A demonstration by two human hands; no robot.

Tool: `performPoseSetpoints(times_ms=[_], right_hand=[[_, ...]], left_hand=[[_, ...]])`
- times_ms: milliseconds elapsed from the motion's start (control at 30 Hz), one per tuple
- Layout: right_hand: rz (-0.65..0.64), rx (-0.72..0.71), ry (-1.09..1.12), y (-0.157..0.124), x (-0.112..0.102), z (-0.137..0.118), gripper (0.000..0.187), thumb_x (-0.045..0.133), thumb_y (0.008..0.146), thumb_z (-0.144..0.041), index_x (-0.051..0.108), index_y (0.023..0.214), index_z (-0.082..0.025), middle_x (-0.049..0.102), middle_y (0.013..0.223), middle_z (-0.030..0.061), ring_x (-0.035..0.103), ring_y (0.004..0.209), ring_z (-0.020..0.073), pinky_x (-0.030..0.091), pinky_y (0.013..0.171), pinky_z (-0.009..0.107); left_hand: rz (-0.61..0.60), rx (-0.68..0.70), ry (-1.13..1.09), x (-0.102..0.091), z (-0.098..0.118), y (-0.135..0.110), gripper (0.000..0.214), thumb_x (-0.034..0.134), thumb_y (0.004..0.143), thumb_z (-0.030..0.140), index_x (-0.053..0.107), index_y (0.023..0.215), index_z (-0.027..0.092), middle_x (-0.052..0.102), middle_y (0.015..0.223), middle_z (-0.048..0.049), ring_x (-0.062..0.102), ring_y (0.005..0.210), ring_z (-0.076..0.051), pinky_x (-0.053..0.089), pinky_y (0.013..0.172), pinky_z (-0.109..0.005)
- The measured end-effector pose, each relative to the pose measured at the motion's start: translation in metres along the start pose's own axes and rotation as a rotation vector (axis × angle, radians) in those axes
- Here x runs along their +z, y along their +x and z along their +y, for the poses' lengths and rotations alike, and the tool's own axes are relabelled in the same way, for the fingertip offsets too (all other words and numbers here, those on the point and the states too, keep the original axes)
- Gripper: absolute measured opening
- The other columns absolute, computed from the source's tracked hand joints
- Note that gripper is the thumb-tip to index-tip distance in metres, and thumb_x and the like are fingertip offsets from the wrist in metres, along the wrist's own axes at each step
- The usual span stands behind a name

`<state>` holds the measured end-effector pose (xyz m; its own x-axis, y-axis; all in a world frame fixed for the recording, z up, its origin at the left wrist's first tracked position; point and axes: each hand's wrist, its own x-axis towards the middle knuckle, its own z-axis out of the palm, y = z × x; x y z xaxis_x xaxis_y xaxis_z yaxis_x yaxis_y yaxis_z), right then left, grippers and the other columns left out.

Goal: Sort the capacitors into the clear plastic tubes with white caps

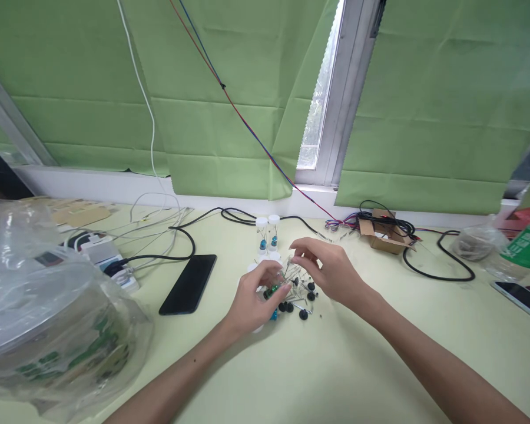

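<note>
My left hand (pixel 254 294) is curled around a small clear vial with green and blue parts inside, held just above the pale green table (pixel 335 365). My right hand (pixel 329 268) hovers over a loose pile of small electronic components (pixel 300 291), black discs with thin wire leads, its fingertips pinched together over the vial's mouth; what they pinch is too small to make out. Two upright white-capped vials (pixel 267 234) with blue parts stand just behind the hands.
A black phone (pixel 189 284) lies left of the hands. A large clear plastic bag (pixel 48 330) fills the near left. Black and white cables (pixel 168 235) run along the back, and a small cardboard box (pixel 385 232) sits at the back right. A tablet edge (pixel 523 297) shows at far right.
</note>
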<state>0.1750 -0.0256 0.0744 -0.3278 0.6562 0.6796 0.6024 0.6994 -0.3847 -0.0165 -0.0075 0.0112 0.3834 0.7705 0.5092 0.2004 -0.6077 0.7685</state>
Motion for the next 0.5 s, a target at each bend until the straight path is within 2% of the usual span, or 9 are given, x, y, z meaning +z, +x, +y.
performPoseSetpoints(times_ms=[167,333,500], right_hand=[[0.06,-0.02,-0.048,-0.001,0.003,0.004,0.008,0.053,0.094,-0.016,0.058,0.1,-0.019,0.067,0.086,0.0045,0.062,0.072,0.0157,0.047,0.064,0.026],[0.168,0.011,-0.101,-0.002,0.005,0.007,0.009,0.051,0.096,-0.018,0.059,0.099,-0.019,0.068,0.09,0.0051,0.061,0.072,0.0156,0.047,0.065,0.026],[0.155,0.072,-0.074,-0.004,0.007,0.003,0.01,0.049,0.097,-0.019,0.059,0.098,-0.018,0.067,0.09,0.0048,0.058,0.07,0.0139,0.045,0.063,0.025]], left_hand=[[-0.011,-0.066,-0.08,0.001,0.002,0.001,0.022,0.064,0.085,0.029,0.054,0.103,0.021,0.063,0.086,-0.0025,0.062,0.08,-0.016,0.051,0.075,-0.028],[0.045,-0.151,-0.183,0.002,0.002,0.005,0.023,0.067,0.083,0.031,0.055,0.1,0.021,0.061,0.084,-0.0012,0.061,0.077,-0.014,0.05,0.071,-0.025],[0.125,-0.221,-0.355,-0.004,0.001,0.011,0.026,0.068,0.083,0.035,0.054,0.098,0.02,0.059,0.08,0.0002,0.057,0.062,-0.011,0.048,0.057,-0.023]])
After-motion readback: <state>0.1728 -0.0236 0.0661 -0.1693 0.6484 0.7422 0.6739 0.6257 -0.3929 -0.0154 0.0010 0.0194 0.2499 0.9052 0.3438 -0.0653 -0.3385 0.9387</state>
